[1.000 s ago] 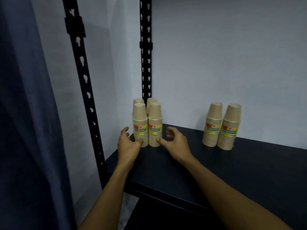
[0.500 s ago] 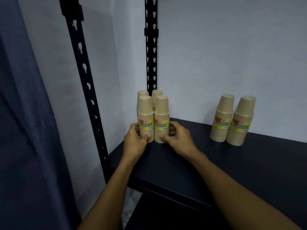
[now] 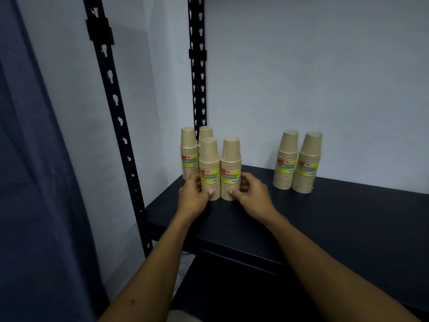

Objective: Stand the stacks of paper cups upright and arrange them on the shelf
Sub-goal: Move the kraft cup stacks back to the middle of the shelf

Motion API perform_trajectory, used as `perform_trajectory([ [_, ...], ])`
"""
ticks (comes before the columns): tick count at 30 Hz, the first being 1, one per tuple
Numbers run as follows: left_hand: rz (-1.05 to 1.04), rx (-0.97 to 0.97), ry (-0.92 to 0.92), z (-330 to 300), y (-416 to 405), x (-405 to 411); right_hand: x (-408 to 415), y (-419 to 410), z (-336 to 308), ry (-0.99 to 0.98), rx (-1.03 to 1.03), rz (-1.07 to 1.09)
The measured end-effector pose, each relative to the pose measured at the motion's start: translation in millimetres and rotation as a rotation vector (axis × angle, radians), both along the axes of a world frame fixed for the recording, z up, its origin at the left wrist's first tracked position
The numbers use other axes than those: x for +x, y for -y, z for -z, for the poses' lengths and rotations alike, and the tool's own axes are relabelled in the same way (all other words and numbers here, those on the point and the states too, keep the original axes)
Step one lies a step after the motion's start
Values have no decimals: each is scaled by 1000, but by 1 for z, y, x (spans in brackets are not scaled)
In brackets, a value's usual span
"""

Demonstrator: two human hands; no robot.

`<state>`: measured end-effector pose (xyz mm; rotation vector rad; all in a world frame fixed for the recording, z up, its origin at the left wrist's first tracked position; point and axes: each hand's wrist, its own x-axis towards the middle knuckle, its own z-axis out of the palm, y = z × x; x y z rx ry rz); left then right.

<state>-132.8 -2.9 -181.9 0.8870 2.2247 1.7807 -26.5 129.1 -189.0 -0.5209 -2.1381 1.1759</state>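
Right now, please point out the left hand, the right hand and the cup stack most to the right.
left hand [image 3: 191, 198]: head view, on its back.
right hand [image 3: 253, 194]: head view, on its back.
rightmost cup stack [image 3: 306, 168]: head view, on its label.

Six upright stacks of paper cups [image 3: 210, 168] stand on one dark shelf [image 3: 325, 219], with two slotted black uprights [image 3: 197, 66] and two hands [image 3: 191, 196].

Dark shelf [image 3: 325, 228] carries six upright cup stacks [image 3: 231, 169].
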Motion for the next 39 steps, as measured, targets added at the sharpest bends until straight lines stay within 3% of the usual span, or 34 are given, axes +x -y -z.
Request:
perform_trajectory([
  [17,274,-40,-55,5,-98,89,134,-55,-5,-5,-6,252],
  [39,275,-40,-136,8,-127,90,133,-81,-10,2,-4,410],
])
